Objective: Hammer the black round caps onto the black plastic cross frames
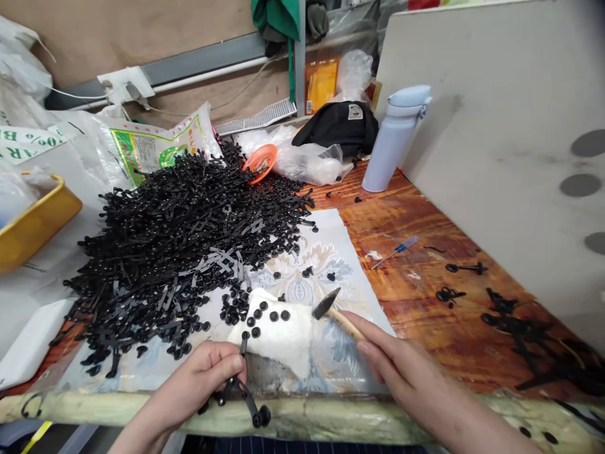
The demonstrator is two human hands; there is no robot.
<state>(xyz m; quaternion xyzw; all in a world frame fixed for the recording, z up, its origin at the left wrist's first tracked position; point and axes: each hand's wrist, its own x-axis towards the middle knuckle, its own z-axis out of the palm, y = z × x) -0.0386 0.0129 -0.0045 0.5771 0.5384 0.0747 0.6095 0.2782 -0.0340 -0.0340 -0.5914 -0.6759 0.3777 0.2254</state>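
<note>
My left hand (198,384) grips a black moulded plastic runner (241,391) with round studs, one end hanging past the bench edge. My right hand (406,372) holds a small hammer (338,315) by its wooden handle, its dark metal head raised over a white padded cloth (278,331). Several loose black round studs (265,318) lie on that cloth, close to both hands. Behind them rises a large heap of black plastic runners and studs (179,239), resting partly on a patterned fabric sheet (312,271).
A varnished wooden bench top (425,271) holds a blue-handled screwdriver (394,252) and scattered black pieces. Further back stand a pale blue bottle (392,139), a black cap (338,126) and an orange lid (259,162). A yellow tray (38,221) sits left; a grey board (496,126) rises right.
</note>
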